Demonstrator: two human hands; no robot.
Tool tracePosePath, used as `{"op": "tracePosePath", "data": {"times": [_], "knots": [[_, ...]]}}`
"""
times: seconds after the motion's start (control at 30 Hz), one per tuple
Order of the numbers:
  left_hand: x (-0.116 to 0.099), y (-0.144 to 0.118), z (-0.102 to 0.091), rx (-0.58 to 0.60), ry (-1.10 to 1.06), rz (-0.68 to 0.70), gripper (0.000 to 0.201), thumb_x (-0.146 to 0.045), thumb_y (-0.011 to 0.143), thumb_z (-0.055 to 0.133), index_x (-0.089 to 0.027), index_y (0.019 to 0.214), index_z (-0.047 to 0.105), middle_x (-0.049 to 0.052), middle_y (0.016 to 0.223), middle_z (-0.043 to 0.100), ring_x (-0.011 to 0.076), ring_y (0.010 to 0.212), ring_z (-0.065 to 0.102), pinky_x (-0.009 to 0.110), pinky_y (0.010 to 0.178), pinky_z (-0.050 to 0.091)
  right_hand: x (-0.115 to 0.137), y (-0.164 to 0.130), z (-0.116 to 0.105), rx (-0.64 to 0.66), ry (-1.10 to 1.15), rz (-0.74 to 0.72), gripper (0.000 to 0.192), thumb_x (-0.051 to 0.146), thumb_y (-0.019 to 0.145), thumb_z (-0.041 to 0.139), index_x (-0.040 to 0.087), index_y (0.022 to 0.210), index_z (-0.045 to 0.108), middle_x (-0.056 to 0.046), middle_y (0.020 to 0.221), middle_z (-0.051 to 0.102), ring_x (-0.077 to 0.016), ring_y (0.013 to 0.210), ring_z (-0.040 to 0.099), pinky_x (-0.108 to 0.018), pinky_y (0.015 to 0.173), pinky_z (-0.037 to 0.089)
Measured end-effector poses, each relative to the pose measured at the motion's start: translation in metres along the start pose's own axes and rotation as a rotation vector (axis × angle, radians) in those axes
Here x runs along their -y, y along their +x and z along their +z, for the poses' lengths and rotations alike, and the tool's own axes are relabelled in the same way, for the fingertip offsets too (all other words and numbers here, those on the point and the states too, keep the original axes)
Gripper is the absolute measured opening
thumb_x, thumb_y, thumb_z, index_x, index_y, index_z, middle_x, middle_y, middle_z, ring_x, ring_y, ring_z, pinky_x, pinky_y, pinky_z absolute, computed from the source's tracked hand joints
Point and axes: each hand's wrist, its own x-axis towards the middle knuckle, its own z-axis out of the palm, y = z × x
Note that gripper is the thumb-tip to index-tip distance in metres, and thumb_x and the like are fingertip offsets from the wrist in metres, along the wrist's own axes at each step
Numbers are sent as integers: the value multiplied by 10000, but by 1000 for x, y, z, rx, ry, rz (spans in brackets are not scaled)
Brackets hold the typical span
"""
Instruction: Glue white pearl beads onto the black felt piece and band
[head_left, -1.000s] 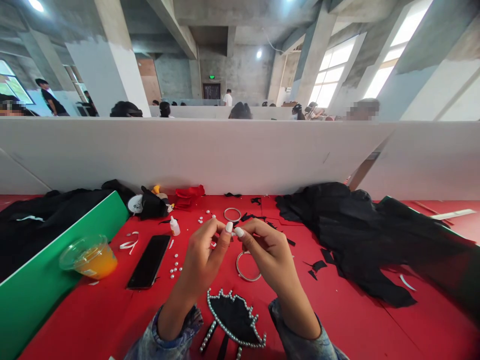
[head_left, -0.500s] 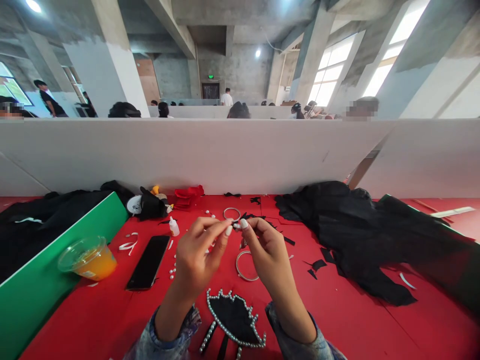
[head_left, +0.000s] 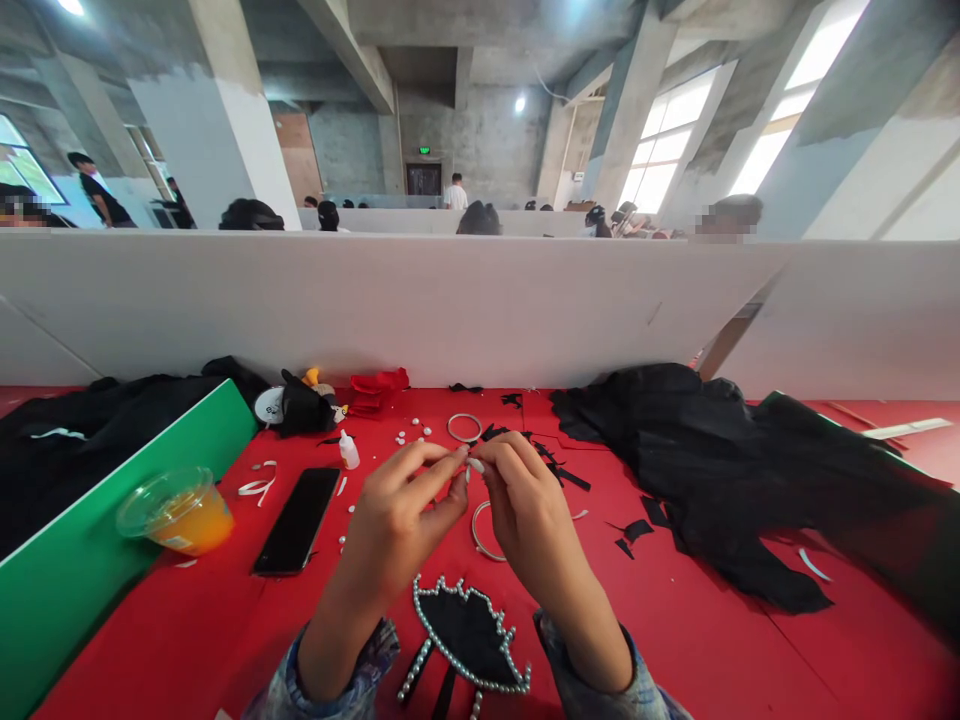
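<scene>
Two hands meet above the red table [head_left: 697,640]: the left hand [head_left: 394,520] and the right hand [head_left: 529,515] are pressed fingertip to fingertip, pinching something between them too small to identify, possibly a bead. Directly below, at 6 o'clock from the hands, lies the black piece [head_left: 469,630], a fan-shaped cut-out edged with a row of pearls. A metal ring [head_left: 484,530] lies partly hidden under the right hand, and a second ring [head_left: 463,428] sits at 12 o'clock. Loose pearls [head_left: 411,436] are scattered at 11 o'clock, beside a small glue bottle [head_left: 349,452]. A phone [head_left: 298,520] lies at 9 o'clock, with a cup [head_left: 174,512] of orange drink farther out against a green board [head_left: 97,530]. Black cloth [head_left: 712,470] is heaped at 3 o'clock, scraps near it. The step in hand appears to be preparing one small item at the fingertips; the next move would likely call for a steady pinch and exact placing on the black piece's edge.
</scene>
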Motion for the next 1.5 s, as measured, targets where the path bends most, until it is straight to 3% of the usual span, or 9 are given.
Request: {"op": "tracePosePath", "data": {"times": [0.17, 0.33, 0.43, 0.6, 0.83, 0.93, 1.07, 1.2, 1.5], "knots": [[-2, 0, -3, 72, 9, -53, 149, -119, 815, 520, -140, 882, 652, 32, 750, 624, 102, 587, 571, 201, 552, 464, -1, 2, 3, 79, -8, -20, 219, 61, 891, 327, 176, 868, 512, -62, 811, 503, -165, 729, 478, -286, 653, 416], [-2, 1, 2, -71, -17, -52, 131, -110, 796, 531, -150, 818, 654, 19, 693, 618, 99, 579, 565, 197, 552, 459, 2, 3, 7, -4, 112, 53, 182, 95, 899, 370, 182, 812, 505, -39, 775, 510, -137, 684, 480, -253, 616, 398], [0, 2, -2, -85, -140, -107, 116, -130, 804, 555, -157, 837, 663, 14, 708, 622, 90, 588, 562, 182, 529, 457, 4, 3, 7, -51, 252, 123, 162, 130, 895, 412, 192, 774, 500, -14, 733, 513, -124, 663, 479, -244, 606, 395], [4, 3, -8, 53, -436, -296, 140, -155, 824, 556, -174, 855, 691, 6, 721, 620, 74, 576, 555, 147, 460, 443, 6, 3, 5, -33, 497, 276, 198, 237, 903, 431, 188, 731, 517, 6, 669, 506, -111, 611, 482, -240, 571, 399], [4, 3, -5, -31, -545, -428, 124, -214, 813, 573, -186, 848, 689, 19, 786, 630, 102, 655, 594, 162, 488, 514, 5, 6, 5, -81, 495, 369, 214, 297, 882, 465, 185, 713, 534, 17, 629, 495, -100, 573, 448, -229, 535, 371], [20, 1, 1, 0, -470, -528, 157, -239, 793, 581, -187, 897, 687, 33, 855, 664, 120, 663, 626, 206, 540, 547, 0, 7, 6, -73, 471, 395, 205, 312, 873, 469, 184, 738, 552, 14, 634, 507, -101, 573, 463, -228, 532, 374], [69, -8, 23, 80, -232, -670, 173, -172, 725, 586, -151, 863, 688, 64, 842, 695, 165, 700, 654, 266, 628, 556, -17, 11, 11, -36, 447, 443, 199, 342, 839, 498, 180, 749, 568, 2, 637, 539, -116, 582, 505, -239, 546, 405], [113, -21, 42, 246, -9, -618, 337, 3, 647, 451, -167, 827, 680, 73, 852, 714, 209, 845, 659, 323, 795, 508, -38, 13, 18, 21, 450, 476, 215, 369, 811, 526, 175, 732, 579, 1, 603, 535, -121, 563, 504, -247, 537, 406], [110, -19, 44, 115, -5, -632, 235, -130, 715, 336, -189, 508, 430, -29, 452, 448, 127, 480, 453, 236, 489, 302, -54, 10, 25, 79, 461, 478, 254, 404, 806, 525, 177, 713, 589, 5, 601, 521, -120, 554, 465, -255, 542, 386]]}}
